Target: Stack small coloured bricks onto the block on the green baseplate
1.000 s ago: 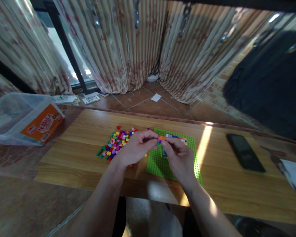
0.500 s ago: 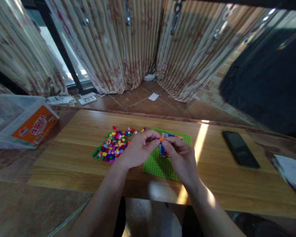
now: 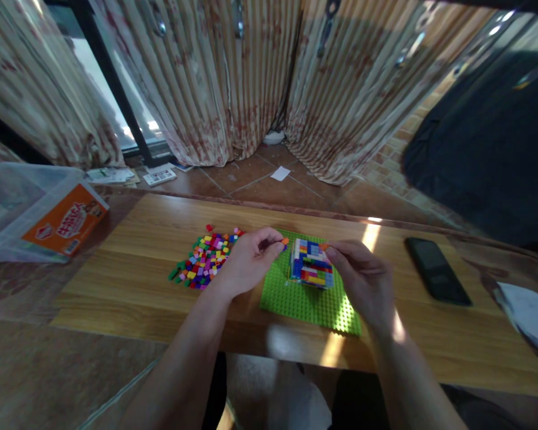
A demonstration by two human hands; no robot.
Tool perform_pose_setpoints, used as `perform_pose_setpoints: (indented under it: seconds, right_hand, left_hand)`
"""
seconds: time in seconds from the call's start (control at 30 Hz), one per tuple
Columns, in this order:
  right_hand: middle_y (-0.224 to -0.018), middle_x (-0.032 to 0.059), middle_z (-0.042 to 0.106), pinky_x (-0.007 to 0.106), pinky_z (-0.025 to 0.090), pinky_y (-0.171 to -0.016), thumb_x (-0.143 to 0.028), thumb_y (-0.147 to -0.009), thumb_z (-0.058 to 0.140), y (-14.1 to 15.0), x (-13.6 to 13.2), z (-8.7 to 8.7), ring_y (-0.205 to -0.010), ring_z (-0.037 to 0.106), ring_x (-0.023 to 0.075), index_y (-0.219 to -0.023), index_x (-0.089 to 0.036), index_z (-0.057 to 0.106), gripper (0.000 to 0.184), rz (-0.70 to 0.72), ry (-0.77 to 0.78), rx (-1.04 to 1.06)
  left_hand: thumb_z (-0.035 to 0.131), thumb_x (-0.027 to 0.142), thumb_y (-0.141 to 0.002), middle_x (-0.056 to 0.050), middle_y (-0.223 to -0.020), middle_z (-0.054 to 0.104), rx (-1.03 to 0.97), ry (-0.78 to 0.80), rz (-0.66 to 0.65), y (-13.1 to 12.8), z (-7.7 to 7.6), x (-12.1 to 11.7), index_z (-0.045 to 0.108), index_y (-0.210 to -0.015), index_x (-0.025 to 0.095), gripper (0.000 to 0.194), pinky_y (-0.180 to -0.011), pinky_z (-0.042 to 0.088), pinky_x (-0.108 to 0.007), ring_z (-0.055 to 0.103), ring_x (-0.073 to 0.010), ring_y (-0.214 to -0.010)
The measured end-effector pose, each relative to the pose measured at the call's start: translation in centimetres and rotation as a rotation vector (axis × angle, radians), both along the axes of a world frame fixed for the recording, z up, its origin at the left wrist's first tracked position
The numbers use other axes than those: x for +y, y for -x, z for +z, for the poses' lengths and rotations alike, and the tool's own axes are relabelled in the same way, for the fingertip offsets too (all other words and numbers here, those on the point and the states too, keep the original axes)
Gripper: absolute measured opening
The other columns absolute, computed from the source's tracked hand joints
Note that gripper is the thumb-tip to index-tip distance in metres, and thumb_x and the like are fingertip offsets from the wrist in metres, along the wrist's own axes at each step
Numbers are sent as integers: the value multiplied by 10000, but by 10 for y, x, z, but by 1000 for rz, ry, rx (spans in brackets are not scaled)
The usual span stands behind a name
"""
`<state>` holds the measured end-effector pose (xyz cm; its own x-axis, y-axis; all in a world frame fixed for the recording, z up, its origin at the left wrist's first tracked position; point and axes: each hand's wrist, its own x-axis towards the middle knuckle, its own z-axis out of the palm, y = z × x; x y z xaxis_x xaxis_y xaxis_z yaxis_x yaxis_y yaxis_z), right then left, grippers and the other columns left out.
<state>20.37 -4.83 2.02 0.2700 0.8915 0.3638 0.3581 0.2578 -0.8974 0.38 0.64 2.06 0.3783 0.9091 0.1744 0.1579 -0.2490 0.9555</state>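
The two hands had just parted: half a second earlier their fingertips met around an orange piece above the baseplate, and now a gap lay between them. As a judgement, a small joined part had been pulled in two, leaving a bit for each hand. The left hand (image 3: 251, 260) pinched an orange-and-purple piece (image 3: 285, 242) between thumb and forefinger, over the far left part of the green baseplate (image 3: 287, 303). The right hand (image 3: 367, 280) had shifted outward and pinched a small orange piece (image 3: 324, 246) by the upper right corner of the multicoloured block structure (image 3: 310, 264); whether it touched there could not be told. That structure, mostly covered before, stood in plain sight on the baseplate between the hands. The left forearm slanted in from the lower left, back of the hand upward, fingers pointing right; the right came from the opposite side, fingers pointing left. Loose bricks (image 3: 206, 258) lay on the wooden table (image 3: 134, 280), left of the baseplate.
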Motion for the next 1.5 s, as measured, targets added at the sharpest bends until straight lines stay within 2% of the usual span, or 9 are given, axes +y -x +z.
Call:
perform_pose_setpoints:
  seconds: [0.1, 0.23, 0.47, 0.73, 0.9, 1.17, 1.5]
  right_hand:
    - [-888, 26, 700, 320, 526, -703, -296, -804, 707, -12, -2, -3, -806, 647, 162, -836, -242, 761, 83, 30, 17, -127]
    - [-951, 26, 684, 347, 538, -777, -322, -794, 714, -16, -5, -12, -892, 651, 185, -827, -276, 768, 78, 83, 100, -194]
    - [-998, 31, 651, 423, 513, -849, -338, -766, 727, -20, -3, -20, -949, 616, 218, -797, -313, 768, 57, 26, 115, -308]
    - [-1051, 38, 636, 477, 497, -878, -350, -731, 739, -13, -3, -24, -1017, 590, 253, -738, -308, 757, 47, -41, 111, -284]
    - [-1060, 38, 623, 474, 490, -908, -332, -719, 752, -10, -2, -29, -1007, 600, 241, -736, -281, 742, 54, -59, 104, -228]
    - [-1033, 39, 617, 464, 476, -916, -309, -728, 739, -7, -1, -30, -993, 602, 240, -703, -265, 728, 51, -82, 100, -260]
    - [-1042, 34, 621, 438, 490, -911, -280, -745, 735, -11, 0, -32, -987, 613, 223, -715, -277, 740, 31, -55, 80, -342]
  left_hand:
    - [558, 239, -853, -1, -737, 608, 25, -10, 47, 3, -1, 3, 624, -821, 149, 116, -656, 426, -246, 543, -118, -690]
    - [567, 243, -848, -5, -749, 626, 19, -12, 92, 4, -3, 5, 633, -820, 149, 119, -662, 434, -251, 557, -123, -700]
    - [563, 235, -849, -16, -768, 650, 63, -30, 99, 4, -4, 6, 647, -836, 149, 121, -674, 443, -264, 578, -132, -711]
    - [560, 238, -849, -13, -750, 649, 83, -38, 106, 5, -4, 6, 645, -823, 146, 128, -659, 439, -262, 573, -128, -688]
    - [562, 239, -848, -17, -742, 656, 98, -39, 101, 6, -3, 6, 650, -821, 143, 134, -657, 440, -263, 578, -132, -686]
    - [561, 227, -852, -16, -738, 653, 126, -53, 96, 5, -5, 6, 654, -820, 142, 130, -649, 427, -261, 569, -129, -678]
    - [573, 206, -843, -30, -791, 676, 49, -22, 8, 0, -12, 4, 658, -843, 149, 103, -681, 465, -265, 603, -138, -732]
